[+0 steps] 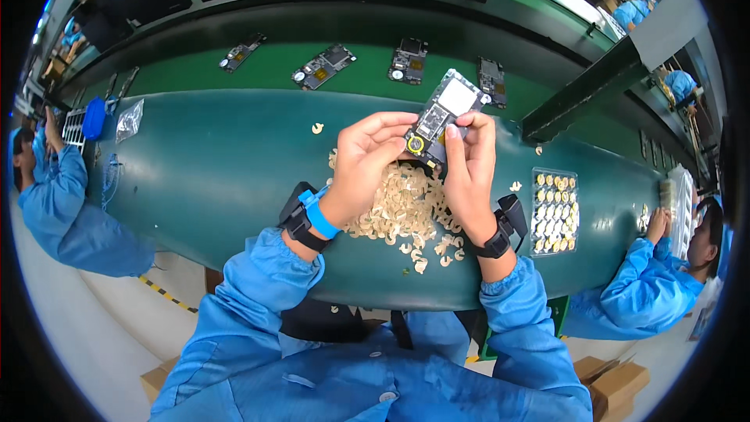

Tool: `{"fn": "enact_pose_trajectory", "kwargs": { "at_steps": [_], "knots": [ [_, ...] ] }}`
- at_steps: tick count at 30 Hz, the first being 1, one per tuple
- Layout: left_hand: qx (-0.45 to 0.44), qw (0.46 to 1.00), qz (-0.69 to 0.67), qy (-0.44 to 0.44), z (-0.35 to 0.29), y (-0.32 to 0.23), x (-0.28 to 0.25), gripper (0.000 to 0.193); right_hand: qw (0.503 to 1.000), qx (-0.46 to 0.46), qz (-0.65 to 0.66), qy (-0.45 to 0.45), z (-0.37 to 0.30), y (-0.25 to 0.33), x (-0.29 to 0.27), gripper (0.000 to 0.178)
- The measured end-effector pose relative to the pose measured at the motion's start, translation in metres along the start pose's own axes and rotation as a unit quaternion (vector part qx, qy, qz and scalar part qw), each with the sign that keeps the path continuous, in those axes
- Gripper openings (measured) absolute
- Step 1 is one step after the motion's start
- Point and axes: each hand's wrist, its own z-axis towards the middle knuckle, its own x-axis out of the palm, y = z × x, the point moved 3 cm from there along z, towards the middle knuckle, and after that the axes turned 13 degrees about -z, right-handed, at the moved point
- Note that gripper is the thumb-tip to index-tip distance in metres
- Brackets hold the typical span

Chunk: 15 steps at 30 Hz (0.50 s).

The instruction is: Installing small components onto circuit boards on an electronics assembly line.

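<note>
Between both hands, above the green work table [226,180], I hold a dark circuit board [434,121] tilted up to the right. A white rectangle covers its upper part, and a round part with a yellow ring [415,144] sits at its lower left corner. My left hand [366,158] pinches the board's lower left edge, thumb beside the ringed part. My right hand [471,158] grips its right side, thumb on the face. Below the hands spreads a pile of small cream-coloured C-shaped pieces [398,207]. Both wrists wear black bands, the left a blue one too.
Several circuit boards [324,67] lie on the green strip beyond the table. A clear tray of round gold parts [555,212] stands right of the pile. A dark slanted post [582,94] rises at the right. Co-workers in blue sit left [66,207] and right [637,293].
</note>
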Motion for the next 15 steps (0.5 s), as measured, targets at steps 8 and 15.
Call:
{"fn": "enact_pose_trajectory", "kwargs": {
  "at_steps": [8, 15],
  "knots": [
    [0.006, 1.0, -0.002, -0.011, 0.009, -0.003, -0.005, 0.031, 0.997, 0.054, 0.047, 0.013, 0.005, 0.011, 0.0, 0.022],
    [-0.009, 1.0, -0.016, -0.025, 0.009, -0.001, 0.003, 0.03, 0.995, 0.068, 0.071, 0.021, 0.007, 0.005, -0.003, 0.027]
  ]
}}
